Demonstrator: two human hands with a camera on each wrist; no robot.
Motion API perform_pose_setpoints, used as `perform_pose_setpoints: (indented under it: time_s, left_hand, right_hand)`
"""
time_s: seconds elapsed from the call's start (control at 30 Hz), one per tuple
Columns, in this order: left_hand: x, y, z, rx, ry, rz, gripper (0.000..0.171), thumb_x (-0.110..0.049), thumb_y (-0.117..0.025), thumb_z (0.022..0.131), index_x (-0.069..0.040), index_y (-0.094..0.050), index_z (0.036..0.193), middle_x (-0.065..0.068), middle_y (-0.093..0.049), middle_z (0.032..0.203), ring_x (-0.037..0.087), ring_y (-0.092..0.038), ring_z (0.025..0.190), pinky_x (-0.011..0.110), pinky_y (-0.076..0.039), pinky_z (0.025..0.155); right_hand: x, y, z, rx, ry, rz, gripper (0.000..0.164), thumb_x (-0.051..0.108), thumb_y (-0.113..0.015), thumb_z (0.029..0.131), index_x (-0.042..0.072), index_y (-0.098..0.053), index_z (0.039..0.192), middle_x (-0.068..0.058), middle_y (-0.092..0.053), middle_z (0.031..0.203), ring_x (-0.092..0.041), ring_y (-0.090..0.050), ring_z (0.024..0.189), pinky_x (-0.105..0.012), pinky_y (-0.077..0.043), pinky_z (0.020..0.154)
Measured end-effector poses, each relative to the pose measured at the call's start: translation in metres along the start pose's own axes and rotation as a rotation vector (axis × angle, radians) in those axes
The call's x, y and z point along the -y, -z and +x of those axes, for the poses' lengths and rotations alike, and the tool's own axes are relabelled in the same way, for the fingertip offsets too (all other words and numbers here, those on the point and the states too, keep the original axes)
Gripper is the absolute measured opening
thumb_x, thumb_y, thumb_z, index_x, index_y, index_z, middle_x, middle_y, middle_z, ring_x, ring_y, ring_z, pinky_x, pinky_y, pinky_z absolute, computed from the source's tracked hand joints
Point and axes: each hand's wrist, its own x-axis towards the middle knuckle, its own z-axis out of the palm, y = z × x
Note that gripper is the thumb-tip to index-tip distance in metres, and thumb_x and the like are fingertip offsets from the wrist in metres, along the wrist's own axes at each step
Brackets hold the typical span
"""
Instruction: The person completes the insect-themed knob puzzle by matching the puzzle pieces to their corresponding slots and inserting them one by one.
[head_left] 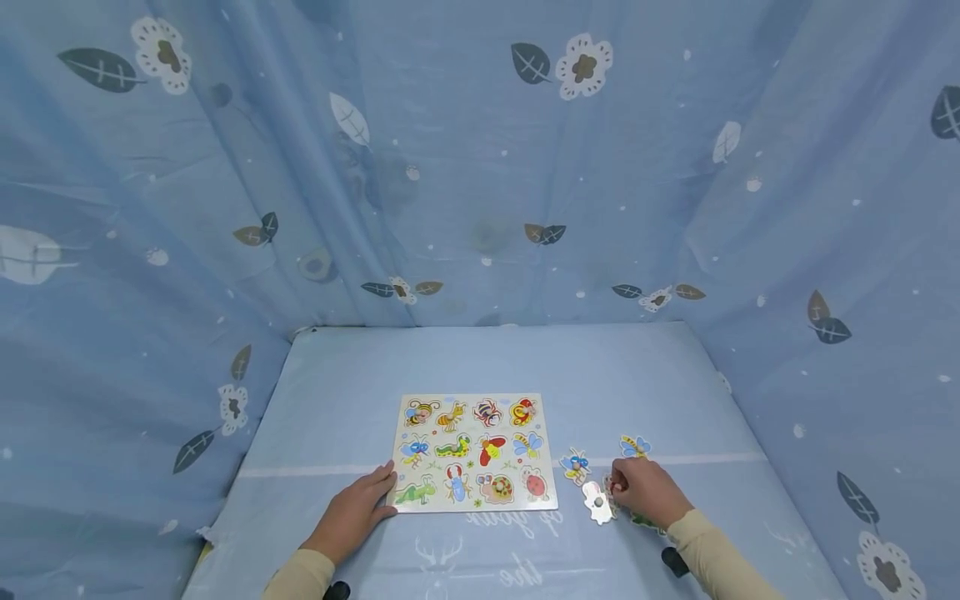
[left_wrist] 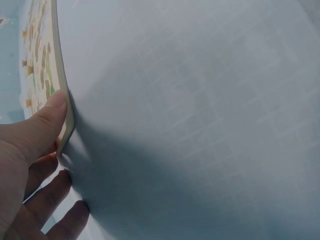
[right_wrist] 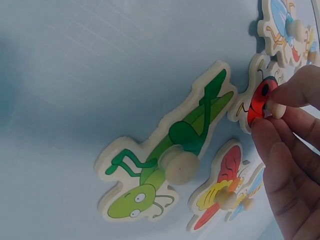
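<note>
A wooden knob puzzle board (head_left: 475,510) printed with colourful bugs lies flat on the table. My left hand (head_left: 362,510) holds its near left corner; in the left wrist view the thumb (left_wrist: 56,102) lies on top of the edge (left_wrist: 61,65) and the fingers are lower, beside the corner. Right of the board, my right hand (head_left: 643,492) pinches the round knob of a red ladybug puzzle piece (right_wrist: 260,95) between thumb and fingers. Beside that piece lie a green grasshopper piece (right_wrist: 150,172) and a red-and-yellow winged piece (right_wrist: 220,187), each with a wooden knob.
Near the right hand lie a blue-winged insect piece (head_left: 576,467), a striped winged piece (head_left: 635,447) and a pale piece (head_left: 597,502) with a knob. The table (head_left: 480,358) has a light blue cloth, and blue patterned curtains (head_left: 480,167) enclose it at the back and sides.
</note>
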Motion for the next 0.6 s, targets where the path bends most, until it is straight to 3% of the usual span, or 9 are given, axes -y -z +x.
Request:
perform_pose_setpoints:
  time_s: [0.37,0.6]
  left_hand:
    - [-0.001,-0.002,-0.001,-0.014,0.006,0.011,0.070,-0.038,-0.079,0.075,-0.013,-0.057,0.136,0.000,-0.049,0.149,0.022,-0.049,0.136,0.044,-0.047,0.110]
    - [0.000,-0.002,0.001,-0.007,0.006,0.005,0.069,-0.038,-0.079,0.076,-0.014,-0.056,0.137,0.000,-0.048,0.150,0.022,-0.048,0.136,0.045,-0.046,0.111]
  right_hand:
    - [0.003,0.007,0.004,-0.003,-0.021,-0.015,0.026,0.009,-0.077,0.075,0.022,-0.056,0.066,0.011,-0.049,0.060,-0.007,-0.043,0.056,-0.020,-0.035,0.048]
    - [0.010,0.017,0.011,-0.017,0.029,0.014,0.025,0.010,-0.076,0.078,0.021,-0.057,0.066,0.012,-0.050,0.061,-0.007,-0.043,0.057,-0.021,-0.035,0.050]
